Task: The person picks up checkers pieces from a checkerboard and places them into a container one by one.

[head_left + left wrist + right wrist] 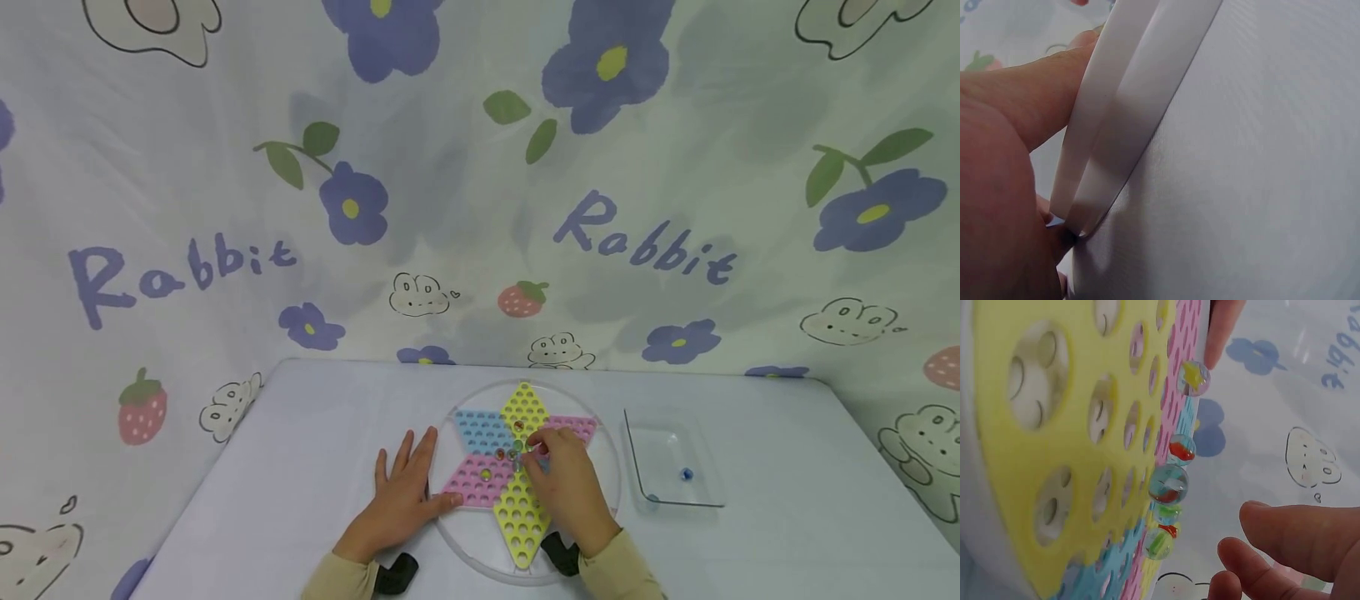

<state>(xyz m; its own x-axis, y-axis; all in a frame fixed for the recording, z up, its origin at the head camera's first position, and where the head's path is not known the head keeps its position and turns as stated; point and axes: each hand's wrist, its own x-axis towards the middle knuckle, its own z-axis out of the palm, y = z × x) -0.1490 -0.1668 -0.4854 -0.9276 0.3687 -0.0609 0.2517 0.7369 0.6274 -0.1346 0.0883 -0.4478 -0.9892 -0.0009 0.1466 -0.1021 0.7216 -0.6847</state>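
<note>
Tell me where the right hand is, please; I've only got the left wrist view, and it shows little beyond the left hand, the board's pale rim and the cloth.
Observer: In the head view, the right hand is over the middle of the star-patterned board.
Operator: Is it holding anything?
Observer: Nothing that shows; the right wrist view has a gap between its thumb and the nearest finger.
Operator: Anything off to the board's right?
Observer: Yes, in the head view a dark blue marble lies in a clear tray there.
</note>
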